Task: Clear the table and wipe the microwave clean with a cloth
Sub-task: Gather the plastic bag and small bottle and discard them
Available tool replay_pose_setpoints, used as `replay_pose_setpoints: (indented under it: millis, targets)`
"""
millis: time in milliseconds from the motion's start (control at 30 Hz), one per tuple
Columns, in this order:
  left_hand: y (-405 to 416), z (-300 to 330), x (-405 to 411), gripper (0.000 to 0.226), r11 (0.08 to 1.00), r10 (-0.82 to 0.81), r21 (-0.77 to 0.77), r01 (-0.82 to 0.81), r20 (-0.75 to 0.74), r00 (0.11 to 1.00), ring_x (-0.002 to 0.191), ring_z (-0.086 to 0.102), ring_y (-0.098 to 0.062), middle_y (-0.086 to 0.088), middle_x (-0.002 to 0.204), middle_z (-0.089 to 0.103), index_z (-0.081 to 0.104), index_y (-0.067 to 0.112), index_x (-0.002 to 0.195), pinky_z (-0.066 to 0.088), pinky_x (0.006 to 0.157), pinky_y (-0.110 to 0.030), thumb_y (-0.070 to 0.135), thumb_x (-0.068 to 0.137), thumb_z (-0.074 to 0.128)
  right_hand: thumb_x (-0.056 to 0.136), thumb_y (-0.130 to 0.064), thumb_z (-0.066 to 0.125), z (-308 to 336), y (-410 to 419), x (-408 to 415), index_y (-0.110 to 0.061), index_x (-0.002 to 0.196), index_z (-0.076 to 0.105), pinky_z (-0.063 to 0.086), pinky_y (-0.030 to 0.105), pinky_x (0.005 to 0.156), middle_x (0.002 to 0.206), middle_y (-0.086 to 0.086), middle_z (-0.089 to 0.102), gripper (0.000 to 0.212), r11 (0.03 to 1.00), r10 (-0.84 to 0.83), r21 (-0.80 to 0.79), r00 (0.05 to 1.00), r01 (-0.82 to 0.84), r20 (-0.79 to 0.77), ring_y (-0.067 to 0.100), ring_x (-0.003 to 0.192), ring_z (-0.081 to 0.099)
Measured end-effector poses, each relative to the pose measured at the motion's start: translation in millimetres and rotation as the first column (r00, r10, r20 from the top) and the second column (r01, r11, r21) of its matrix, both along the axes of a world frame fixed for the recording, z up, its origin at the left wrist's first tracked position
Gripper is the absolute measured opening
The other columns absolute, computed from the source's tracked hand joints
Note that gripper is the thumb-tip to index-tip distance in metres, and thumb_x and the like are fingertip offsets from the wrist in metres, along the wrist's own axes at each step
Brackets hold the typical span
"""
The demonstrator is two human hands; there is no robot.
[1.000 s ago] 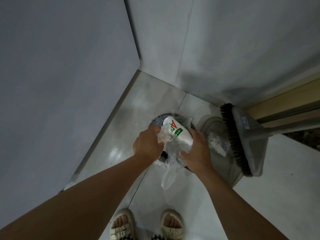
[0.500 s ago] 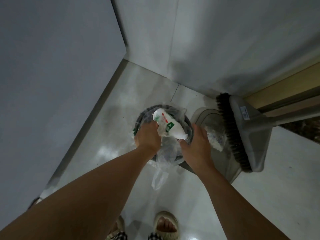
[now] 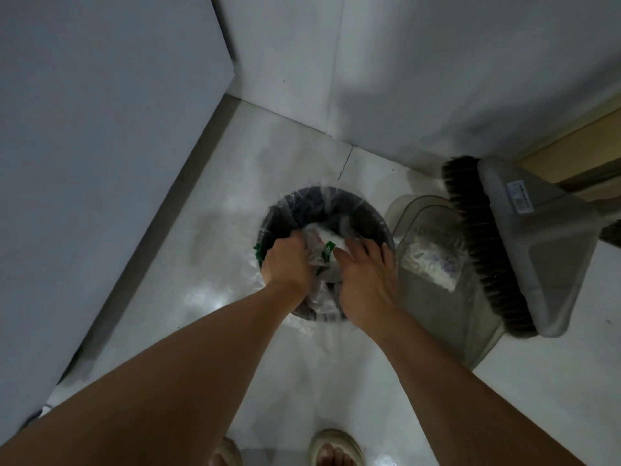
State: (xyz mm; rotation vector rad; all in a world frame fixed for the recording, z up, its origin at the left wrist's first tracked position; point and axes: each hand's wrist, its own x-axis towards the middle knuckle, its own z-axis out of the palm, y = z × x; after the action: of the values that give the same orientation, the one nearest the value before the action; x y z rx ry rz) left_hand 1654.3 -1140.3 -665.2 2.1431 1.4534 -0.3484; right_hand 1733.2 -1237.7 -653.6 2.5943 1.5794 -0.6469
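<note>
Fingers of my right hand lie straight, pressing the plastic-wrapped white cup down inside the bin; my left hand curls into its crumpled wrap, both arms stretched downward beside the dustpan.

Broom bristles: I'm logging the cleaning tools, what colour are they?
Dark brown to black, on the broom in the head view, its only view.
</note>
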Motion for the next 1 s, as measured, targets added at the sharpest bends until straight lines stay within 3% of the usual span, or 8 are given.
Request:
replay_pose_setpoints:
  millis: [133,267,400,533,767,1000]
  targets:
    - [5.7,-7.0,4.6,0.019,0.999,-0.032,0.002,0.032,-0.011,0.999,0.095,0.063,-0.034,-0.016,0.102,0.064,0.057,0.006,0.108,0.053,0.074,-0.04,0.007,0.091,0.051,0.092,-0.023,0.041,-8.3,8.6,1.5,-0.016,0.134,0.047,-0.001,0.043,0.116,0.146,0.008,0.038,0.042,0.994,0.058,-0.092,0.997,-0.054,0.05,0.029,0.138,0.02]
    - [6.4,-0.3,4.5,0.021,0.999,-0.03,-0.021,0.029,-0.011,0.999,0.097,0.063,-0.034,-0.016,0.104,0.064,0.057,0.007,0.111,0.052,0.074,-0.039,0.009,0.092,0.05,0.094,-0.022,0.038,-2.4,9.9,1.4,-0.016,0.137,0.043,0.002,0.04,0.116,0.146,0.007,0.038,0.043,0.996,0.029,-0.087,0.999,-0.027,0.023,0.026,0.139,0.021]
    - [3.3,35.7,-2.6,0.033,0.993,-0.068,-0.1,0.068,-0.002,0.998,0.105,0.059,-0.032,-0.014,0.113,0.06,0.052,0.01,0.12,0.051,0.085,-0.04,0.013,0.088,0.056,0.09,-0.025,0.049,30.6,1.2,-1.8,-0.017,0.136,0.041,0.011,0.038,0.115,0.145,0.006,0.037,0.047,0.999,-0.018,-0.049,0.999,0.016,-0.042,0.022,0.135,0.026]
    - [0.5,93.6,-17.6,0.047,0.977,-0.116,-0.179,0.115,0.006,0.993,0.116,0.05,-0.027,-0.009,0.126,0.049,0.045,0.015,0.128,0.043,0.096,-0.036,0.023,0.085,0.062,0.087,-0.029,0.058,89.4,-7.1,-4.1,-0.018,0.137,0.038,0.018,0.035,0.114,0.146,0.005,0.032,0.055,0.998,-0.029,-0.055,0.995,0.024,-0.091,0.022,0.135,0.025]
    - [-4.6,227.4,-33.3,0.047,0.983,-0.098,-0.153,0.096,-0.005,0.995,0.115,0.05,-0.024,-0.007,0.123,0.051,0.046,0.017,0.126,0.046,0.094,-0.035,0.021,0.083,0.064,0.085,-0.024,0.061,219.0,-22.2,-3.3,-0.018,0.135,0.039,0.024,0.032,0.108,0.141,0.003,0.036,0.055,0.999,-0.019,-0.031,0.994,0.016,-0.104,0.021,0.132,0.029]
    - [-23.4,366.0,-55.9,0.046,0.991,-0.043,-0.123,0.044,0.015,0.999,0.117,0.049,-0.024,-0.007,0.127,0.051,0.045,0.018,0.127,0.044,0.093,-0.035,0.024,0.085,0.062,0.089,-0.026,0.056,355.1,-42.0,-10.0,-0.016,0.143,0.027,0.02,0.033,0.115,0.151,0.005,0.024,0.063,0.997,0.049,-0.05,0.995,-0.054,-0.087,0.021,0.14,0.019]
